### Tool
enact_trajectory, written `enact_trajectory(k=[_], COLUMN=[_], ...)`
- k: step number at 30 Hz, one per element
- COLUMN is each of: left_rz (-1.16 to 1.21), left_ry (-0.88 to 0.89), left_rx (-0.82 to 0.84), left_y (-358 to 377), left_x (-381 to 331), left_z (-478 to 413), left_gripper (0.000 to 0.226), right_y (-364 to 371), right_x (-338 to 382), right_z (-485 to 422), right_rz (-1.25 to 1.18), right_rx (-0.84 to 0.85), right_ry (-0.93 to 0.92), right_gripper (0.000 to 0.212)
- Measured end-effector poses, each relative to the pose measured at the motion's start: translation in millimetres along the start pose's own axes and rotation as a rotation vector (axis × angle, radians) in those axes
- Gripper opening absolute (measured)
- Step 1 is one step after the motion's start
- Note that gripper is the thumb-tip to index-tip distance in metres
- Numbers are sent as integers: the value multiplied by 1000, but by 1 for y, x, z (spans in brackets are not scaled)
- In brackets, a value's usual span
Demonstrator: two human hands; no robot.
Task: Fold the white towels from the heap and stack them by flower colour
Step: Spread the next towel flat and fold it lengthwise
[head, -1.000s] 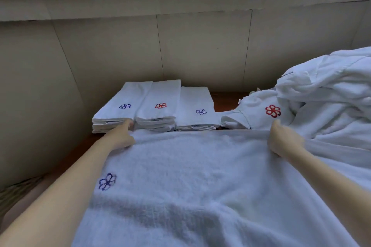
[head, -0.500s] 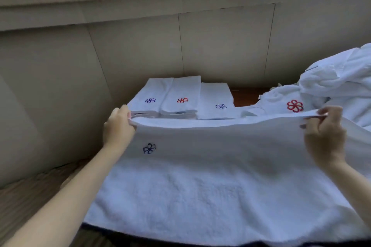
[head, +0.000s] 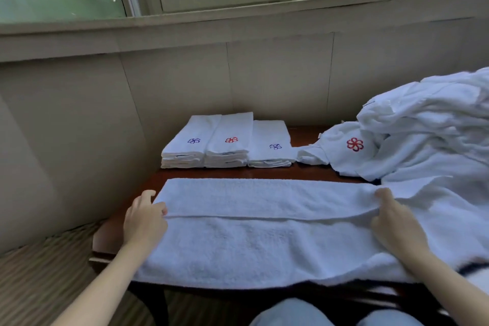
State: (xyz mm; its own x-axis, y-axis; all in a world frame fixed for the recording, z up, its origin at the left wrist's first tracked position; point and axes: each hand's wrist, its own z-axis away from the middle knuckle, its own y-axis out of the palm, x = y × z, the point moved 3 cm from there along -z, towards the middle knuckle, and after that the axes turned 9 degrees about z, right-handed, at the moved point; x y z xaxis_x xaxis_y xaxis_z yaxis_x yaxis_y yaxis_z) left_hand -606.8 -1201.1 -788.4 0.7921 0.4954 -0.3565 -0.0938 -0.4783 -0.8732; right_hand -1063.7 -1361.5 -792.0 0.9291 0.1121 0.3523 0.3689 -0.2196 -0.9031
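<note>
Towel (head: 264, 243) at centre frame now lies folded over, its blue flower hidden; our left hand (head: 144, 219) and right hand (head: 394, 222) pinch the fold's edge with fingers clamped, lengthwise fold done.

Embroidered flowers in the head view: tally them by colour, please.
Purple/blue flowers: 2, on the left stack and the right stack
Red flowers: 2, on the middle stack and the heap
Total: 4
</note>
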Motion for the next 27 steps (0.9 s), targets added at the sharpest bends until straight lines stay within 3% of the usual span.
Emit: enact_trajectory(k=[2,5,7,11,14,16,19,21,22,24,27], left_rz=[-68,29,104,106,2,-5,-4,-9,-8,85,218], left_ry=[79,177,183,62,95,108,93,70,90,197,342], left_rx=[29,201,314,467,507,538,535,479,431,351,387], left_y=[3,22,38,70,83,85,81,75,74,77,101], left_x=[-25,-89,-134,-179,-177,-175,-181,-198,-211,-239,-262], left_z=[7,23,35,48,46,39,30,25,24,27,42], left_gripper=[32,31,33,47,53,52,36,20,16,18,31], right_y=[1,-1,-4,-24,-45,-60,-82,-91,-91,-83,-64], right_x=[-6,-17,-29,-56,-86,-109,-129,-129,-130,-133,-141], right_z=[2,2,2,8,14,17,13,5,-1,-16,-24], right_rz=[-23,26,125,401,505,499,455,396,322,-30,-599], right_rx=[-34,-30,30,48,79,194,495,612,588,487,368], right_ry=[-1,70,77,-67,-60,25,193,334,401,575,828], right_gripper=[57,67,60,19,16,14,14,20,23,32,49])
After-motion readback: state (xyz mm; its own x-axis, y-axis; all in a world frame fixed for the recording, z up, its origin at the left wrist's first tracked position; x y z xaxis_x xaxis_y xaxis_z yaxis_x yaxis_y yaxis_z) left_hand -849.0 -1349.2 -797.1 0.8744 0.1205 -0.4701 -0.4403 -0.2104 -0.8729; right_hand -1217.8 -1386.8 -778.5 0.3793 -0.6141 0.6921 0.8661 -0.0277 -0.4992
